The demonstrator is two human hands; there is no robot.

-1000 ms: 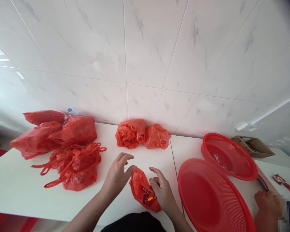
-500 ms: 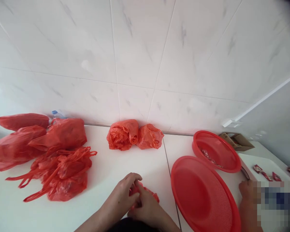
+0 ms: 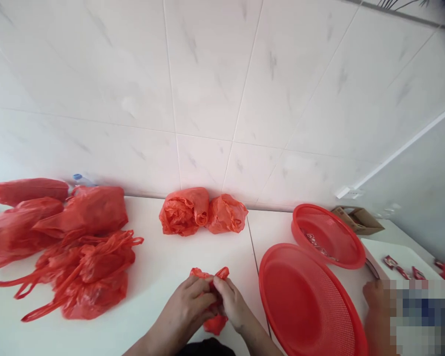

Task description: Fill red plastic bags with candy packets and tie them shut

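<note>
Left hand (image 3: 190, 302) and right hand (image 3: 233, 299), both curled tight, bunch between them a small, thin red plastic bag (image 3: 215, 324), gaping a second ago, now apparently gathered closed.

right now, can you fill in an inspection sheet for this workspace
Surface: white table against a tiled wall
Job's things: red bag, partly hidden by the grips
Clutter: red bags heaped at left, bottle behind; two crumpled red bundles near the wall; two red baskets, cardboard box and small packets at right
Grips: left grip and right grip closed on the bag
Cables: none certain; thin dark lines at top right, unclear
Surroundings: another person's hand at right
</note>
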